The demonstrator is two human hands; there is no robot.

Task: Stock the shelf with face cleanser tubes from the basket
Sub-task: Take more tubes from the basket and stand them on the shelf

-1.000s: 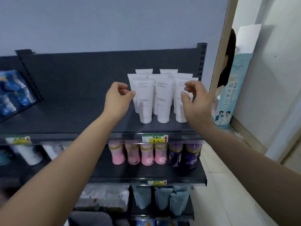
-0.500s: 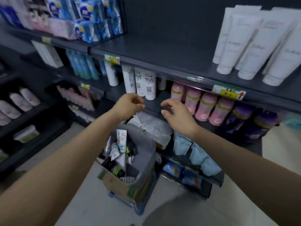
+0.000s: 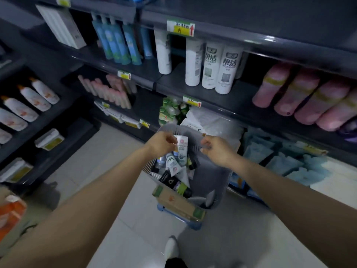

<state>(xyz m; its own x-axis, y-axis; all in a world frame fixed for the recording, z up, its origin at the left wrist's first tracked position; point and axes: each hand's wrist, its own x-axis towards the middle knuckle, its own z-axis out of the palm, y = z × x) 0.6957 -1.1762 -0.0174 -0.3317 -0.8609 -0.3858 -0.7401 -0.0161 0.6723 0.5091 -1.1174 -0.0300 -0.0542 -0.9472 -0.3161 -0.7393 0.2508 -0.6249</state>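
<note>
Over basket [image 3: 212,175], left hand [image 3: 161,145] at tube [image 3: 182,147]

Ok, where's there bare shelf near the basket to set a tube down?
One bare patch of shelf lies between the white bottles and the pink bottles. Another, a shelf lower, lies between the pink tubes and the green bottles. The basket is crowded with tubes, leaving little room for a hand.

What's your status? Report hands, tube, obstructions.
Left hand at white tube in basket, grip unclear. Right hand empty, over basket. Other products crowd it.
</note>
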